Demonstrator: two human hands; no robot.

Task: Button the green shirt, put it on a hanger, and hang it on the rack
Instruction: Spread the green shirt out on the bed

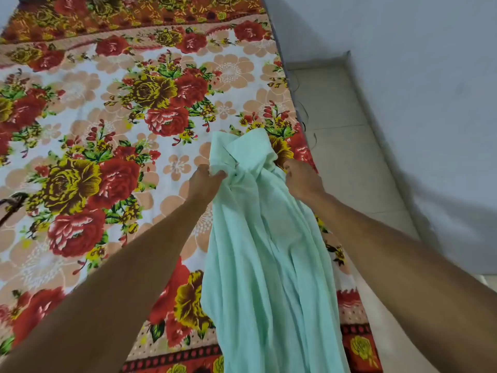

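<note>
Mint-green shirt [258, 238] held bunched at collar end above floral bedsheet [107, 117]; cloth pinched by left hand [205, 181], gripped by right hand [302, 181]. Buttoning not seen done; hanger, rack not visible; all steps judged left.

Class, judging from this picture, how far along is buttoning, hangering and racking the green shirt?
Done: nothing visibly; no fastened button shows. In hand: the left hand and right hand grip the crumpled pale mint-green cloth shirt near its collar, over the red-and-yellow floral bedsheet. Left: buttoning, hanger, rack; neither clearly shows.
</note>
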